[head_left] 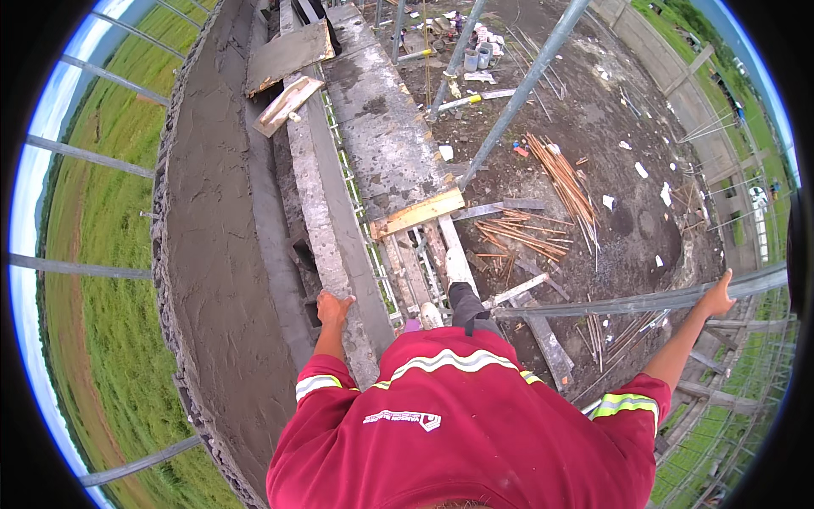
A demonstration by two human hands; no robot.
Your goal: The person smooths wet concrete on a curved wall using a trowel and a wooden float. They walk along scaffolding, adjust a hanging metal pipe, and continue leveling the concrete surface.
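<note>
My left hand [334, 309] lies on the left edge of a narrow concrete ledge [315, 208], its fingers curled over the side and partly hidden. Out to the right, my right hand [717, 294] is closed round a grey metal scaffold pole [610, 307], which runs across at about waist height. Below me my feet, one in a white shoe [431, 316], stand on narrow boards beside the ledge. Left of the ledge runs a wall top with smoothed wet mortar [208, 220].
A mortar board [292, 58] and a wooden float-like plank piece [288, 106] lie ahead on the ledge. A yellowish timber [417, 213] crosses the concrete walkway [381, 119]. A slanting pole [521, 93] rises at right. Far below lie piled wooden sticks [564, 182] and debris.
</note>
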